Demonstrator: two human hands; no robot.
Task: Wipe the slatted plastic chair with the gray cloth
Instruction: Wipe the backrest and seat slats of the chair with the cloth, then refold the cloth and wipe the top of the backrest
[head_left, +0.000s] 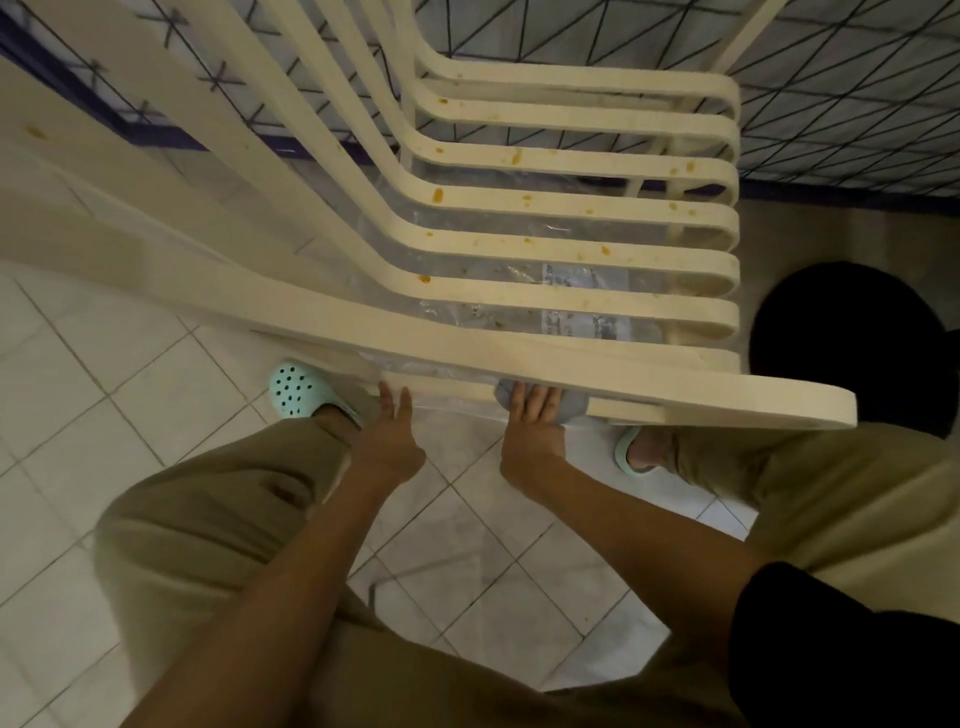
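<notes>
The cream slatted plastic chair (519, 244) stands right in front, orange spots on its seat. The gray cloth (574, 410) lies under its near arm, pressed by the flat right hand (535, 421); the left hand (389, 436) is spread beside it. The cloth could slip and fall, because no fingers curl round it.

The gray cloth (574, 410) is mostly hidden under the right hand (532, 421) and the arm of the chair (571, 208), whose back is cut off at the top edge.
</notes>
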